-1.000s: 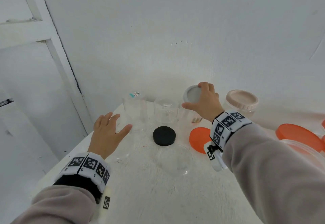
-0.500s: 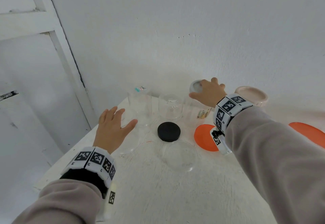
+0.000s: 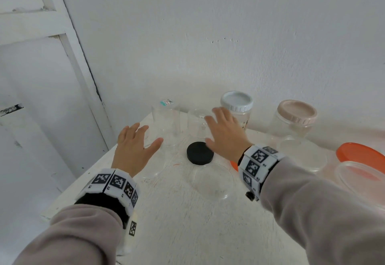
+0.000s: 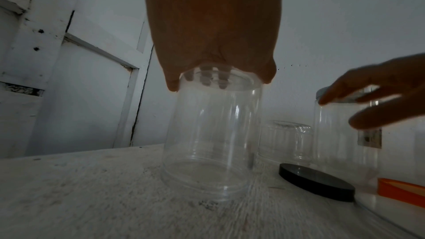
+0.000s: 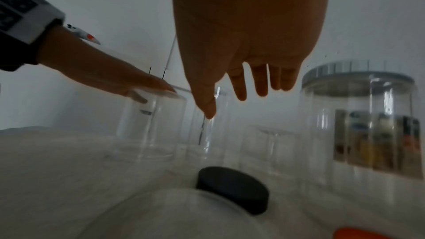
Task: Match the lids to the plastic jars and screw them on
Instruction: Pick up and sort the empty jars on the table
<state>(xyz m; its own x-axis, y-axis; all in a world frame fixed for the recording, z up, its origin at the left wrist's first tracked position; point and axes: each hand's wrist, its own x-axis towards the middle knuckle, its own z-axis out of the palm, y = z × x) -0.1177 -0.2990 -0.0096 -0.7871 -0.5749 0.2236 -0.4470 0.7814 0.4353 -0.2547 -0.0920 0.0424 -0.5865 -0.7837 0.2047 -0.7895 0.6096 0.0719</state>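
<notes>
Two hands hover over the white desk (image 3: 170,219), both with fingers spread and gripping nothing: the left hand (image 3: 133,150) lies flat on the upturned base of an inverted clear jar (image 4: 211,134) near the desk's left edge, and the right hand (image 3: 224,133) hangs just above the black lid (image 3: 200,153) at the desk's middle. Judging from this, the risk lies in the clear plastic. The jars are hard to tell apart against the pale top, so a reaching hand could knock one over, and the jar under the left palm could skate off the left edge if pressed sideways. A lid picked by eye may also prove the wrong width and cross-thread. Counted in the head view: two jars already capped along the far edge, one with a white lid (image 3: 236,100) and one with a pink lid (image 3: 296,111); roughly six clear jars uncapped, including a tall labelled jar (image 3: 165,123) at the far left corner, a small inverted jar (image 3: 198,125) beside it, and a wide jar (image 3: 214,181) at the near middle, though the count is unsure since they are see-through. Loose lids number three: the black one, an orange lid (image 3: 234,164) mostly hidden behind the right wrist, and a larger orange lid (image 3: 362,155) at the right edge.
</notes>
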